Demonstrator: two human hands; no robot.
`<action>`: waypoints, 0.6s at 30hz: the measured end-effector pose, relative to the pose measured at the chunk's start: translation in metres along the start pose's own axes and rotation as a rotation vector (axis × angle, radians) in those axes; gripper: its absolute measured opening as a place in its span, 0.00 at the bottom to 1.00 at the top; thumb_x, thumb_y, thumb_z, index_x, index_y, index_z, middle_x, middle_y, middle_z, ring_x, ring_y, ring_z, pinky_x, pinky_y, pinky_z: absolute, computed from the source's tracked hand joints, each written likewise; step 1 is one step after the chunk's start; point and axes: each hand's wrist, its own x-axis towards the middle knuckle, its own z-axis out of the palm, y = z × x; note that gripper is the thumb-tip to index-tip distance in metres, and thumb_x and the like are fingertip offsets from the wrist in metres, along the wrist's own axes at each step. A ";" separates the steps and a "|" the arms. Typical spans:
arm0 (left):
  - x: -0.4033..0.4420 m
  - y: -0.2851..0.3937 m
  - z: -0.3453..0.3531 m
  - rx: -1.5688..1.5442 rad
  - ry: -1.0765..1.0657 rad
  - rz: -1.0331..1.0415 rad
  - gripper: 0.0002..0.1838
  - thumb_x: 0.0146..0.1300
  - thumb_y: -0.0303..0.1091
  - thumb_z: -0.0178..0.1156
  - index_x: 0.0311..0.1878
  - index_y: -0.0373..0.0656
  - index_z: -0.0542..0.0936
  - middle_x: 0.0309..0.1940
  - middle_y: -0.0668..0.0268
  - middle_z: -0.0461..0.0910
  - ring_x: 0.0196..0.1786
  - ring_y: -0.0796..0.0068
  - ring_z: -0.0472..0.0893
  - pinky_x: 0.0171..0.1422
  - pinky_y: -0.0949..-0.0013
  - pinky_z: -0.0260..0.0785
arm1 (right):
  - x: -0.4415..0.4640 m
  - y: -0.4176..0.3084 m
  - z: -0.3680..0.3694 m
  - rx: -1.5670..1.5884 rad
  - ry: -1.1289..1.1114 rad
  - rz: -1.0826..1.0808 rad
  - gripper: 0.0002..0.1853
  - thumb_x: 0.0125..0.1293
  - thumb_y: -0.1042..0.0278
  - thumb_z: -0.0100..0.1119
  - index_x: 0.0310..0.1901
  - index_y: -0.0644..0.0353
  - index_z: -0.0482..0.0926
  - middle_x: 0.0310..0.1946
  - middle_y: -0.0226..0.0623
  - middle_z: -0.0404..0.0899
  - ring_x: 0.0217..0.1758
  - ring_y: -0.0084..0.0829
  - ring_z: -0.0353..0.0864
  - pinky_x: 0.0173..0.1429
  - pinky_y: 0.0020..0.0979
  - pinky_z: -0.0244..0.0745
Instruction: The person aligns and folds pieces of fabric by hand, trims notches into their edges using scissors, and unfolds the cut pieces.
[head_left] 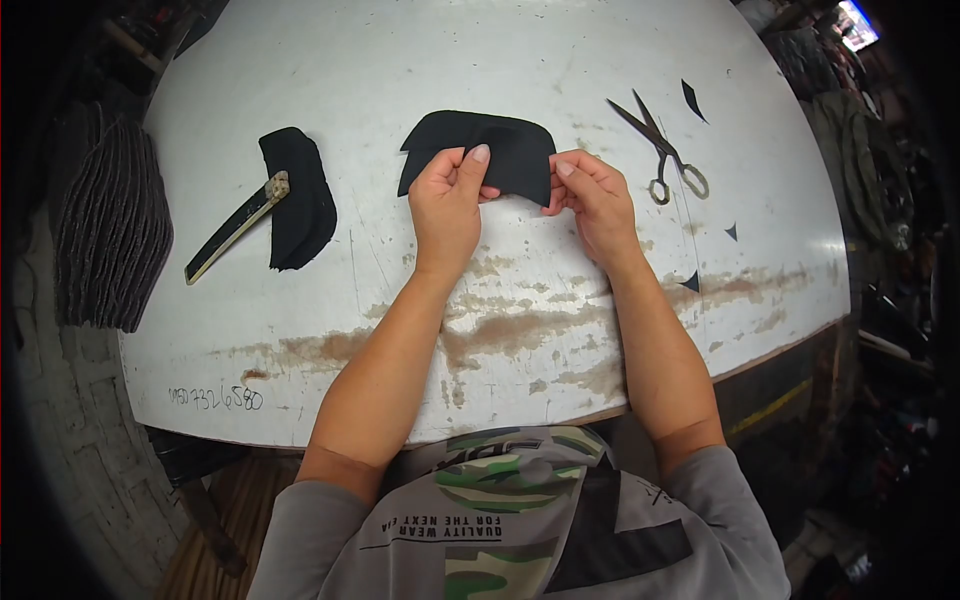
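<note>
Between my hands is a black fabric piece (pixel 490 135) with a rounded top edge, raised over the table. My left hand (pixel 452 195) grips its lower edge, thumb on top and fingers beneath. At the piece's right corner, my right hand (pixel 590 195) pinches the edge between thumb and fingers. Open-bladed scissors (pixel 658 150) lie to the right of my right hand. Off to the left rests a stack of similar black pieces (pixel 305 205), with a narrow dark tool with a pale edge and wrapped end (pixel 238 228) lying against it.
Small black scraps (pixel 692 100) lie on the right part of the white table (pixel 540 370), which has brown worn patches. A thick bundle of dark fabric layers (pixel 105 220) hangs at the left edge. Dark cloth (pixel 860 165) is piled beyond the right edge.
</note>
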 end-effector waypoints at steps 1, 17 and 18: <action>0.000 0.001 0.001 -0.001 0.006 0.001 0.15 0.71 0.39 0.61 0.37 0.34 0.80 0.25 0.69 0.80 0.26 0.84 0.77 0.33 0.77 0.73 | 0.000 0.000 0.001 -0.002 0.001 0.000 0.12 0.73 0.63 0.55 0.44 0.65 0.80 0.30 0.30 0.80 0.28 0.20 0.77 0.35 0.21 0.71; -0.003 0.011 0.002 0.047 -0.175 -0.075 0.08 0.64 0.31 0.65 0.41 0.35 0.85 0.32 0.69 0.84 0.31 0.84 0.79 0.37 0.78 0.73 | -0.003 0.000 0.003 -0.102 -0.025 0.014 0.07 0.69 0.69 0.61 0.41 0.64 0.81 0.28 0.27 0.79 0.28 0.15 0.75 0.34 0.20 0.72; -0.003 0.011 0.001 0.051 -0.175 -0.078 0.08 0.65 0.31 0.65 0.41 0.35 0.84 0.32 0.69 0.84 0.31 0.84 0.79 0.37 0.78 0.73 | -0.002 0.000 0.000 -0.069 -0.024 0.006 0.08 0.70 0.67 0.60 0.41 0.64 0.81 0.28 0.27 0.79 0.28 0.16 0.75 0.34 0.20 0.72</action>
